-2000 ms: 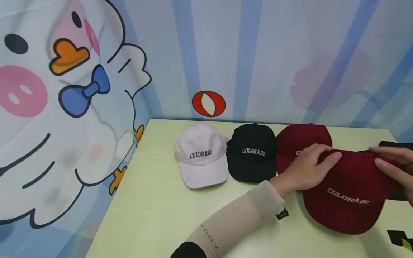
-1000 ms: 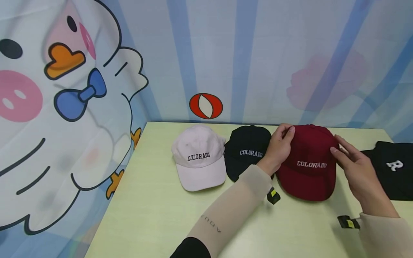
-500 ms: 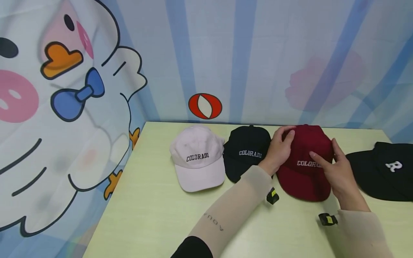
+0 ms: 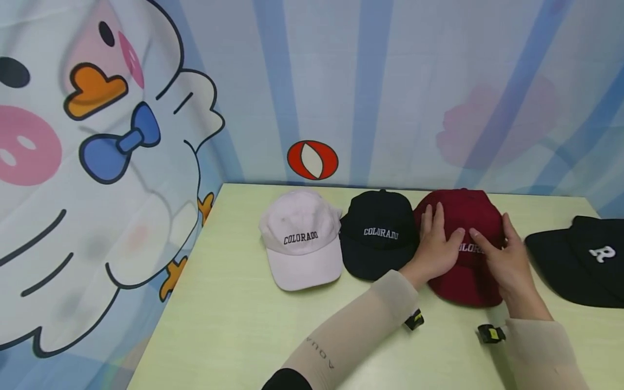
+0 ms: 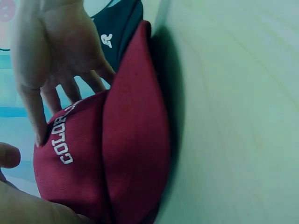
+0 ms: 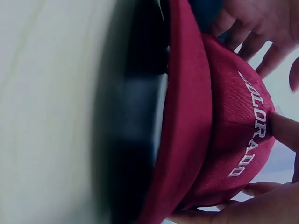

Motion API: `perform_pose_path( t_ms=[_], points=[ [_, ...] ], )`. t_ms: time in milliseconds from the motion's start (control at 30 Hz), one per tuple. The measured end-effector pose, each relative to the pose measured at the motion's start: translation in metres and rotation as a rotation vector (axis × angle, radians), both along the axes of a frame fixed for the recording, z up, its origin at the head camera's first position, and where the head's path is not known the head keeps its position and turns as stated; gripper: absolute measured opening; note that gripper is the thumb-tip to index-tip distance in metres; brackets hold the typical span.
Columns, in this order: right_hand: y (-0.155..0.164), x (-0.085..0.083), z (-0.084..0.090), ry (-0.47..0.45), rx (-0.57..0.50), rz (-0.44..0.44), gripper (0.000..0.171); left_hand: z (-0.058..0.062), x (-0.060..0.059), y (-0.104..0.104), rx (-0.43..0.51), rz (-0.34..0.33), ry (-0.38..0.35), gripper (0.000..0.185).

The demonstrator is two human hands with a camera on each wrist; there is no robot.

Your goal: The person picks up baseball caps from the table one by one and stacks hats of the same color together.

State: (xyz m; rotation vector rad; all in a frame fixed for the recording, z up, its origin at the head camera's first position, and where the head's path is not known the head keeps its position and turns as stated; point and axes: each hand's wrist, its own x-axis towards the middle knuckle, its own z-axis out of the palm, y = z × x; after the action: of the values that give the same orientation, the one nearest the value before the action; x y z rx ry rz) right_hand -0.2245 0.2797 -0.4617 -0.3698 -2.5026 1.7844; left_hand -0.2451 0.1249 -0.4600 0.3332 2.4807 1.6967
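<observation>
A maroon baseball cap [image 4: 465, 284] with white COLORADO lettering rests at the right of a row of caps, brim toward me. My left hand [image 4: 436, 253] lies along the left of its crown, fingers straight and spread, its thumb near the lettering. On the opposite side, my right hand [image 4: 509, 266] touches the crown with extended fingers, its thumb over the front. In the left wrist view the lettering and the cap's brim [image 5: 135, 135] show plainly. The second maroon cap seen earlier is hidden beneath this one.
A black COLORADO cap [image 4: 379, 254] sits just left of the maroon one, with a pale pink COLORADO cap [image 4: 303, 265] beyond it. To the right lies a black cap [image 4: 577, 265] marked R. A printed cloth backdrop [image 4: 404, 97] rises behind the table [image 4: 224, 319].
Both hands have brought the upper maroon cap left and back onto the other maroon cap. The left fingers have since loosened and spread; the right hand has shifted left onto the crown.
</observation>
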Motion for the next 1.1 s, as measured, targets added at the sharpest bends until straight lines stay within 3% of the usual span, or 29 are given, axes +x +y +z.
perform_pose_path(
  t_ms=[500, 767, 967, 1100],
  points=[
    [-0.003, 0.0, -0.007, 0.002, 0.022, 0.048, 0.094, -0.009, -0.003, 0.002, -0.01, 0.022, -0.067, 0.07],
    [0.008, 0.002, -0.001, -0.089, -0.013, 0.024, 0.096, -0.006, -0.002, 0.002, 0.016, 0.038, -0.07, 0.071],
    [0.019, 0.01, 0.008, -0.123, -0.074, -0.015, 0.087, 0.006, 0.006, 0.001, 0.033, 0.057, -0.037, 0.07],
    [0.028, 0.019, 0.013, -0.106, -0.093, -0.05, 0.081, 0.021, 0.018, 0.001, 0.051, 0.023, 0.007, 0.069]
  ],
)
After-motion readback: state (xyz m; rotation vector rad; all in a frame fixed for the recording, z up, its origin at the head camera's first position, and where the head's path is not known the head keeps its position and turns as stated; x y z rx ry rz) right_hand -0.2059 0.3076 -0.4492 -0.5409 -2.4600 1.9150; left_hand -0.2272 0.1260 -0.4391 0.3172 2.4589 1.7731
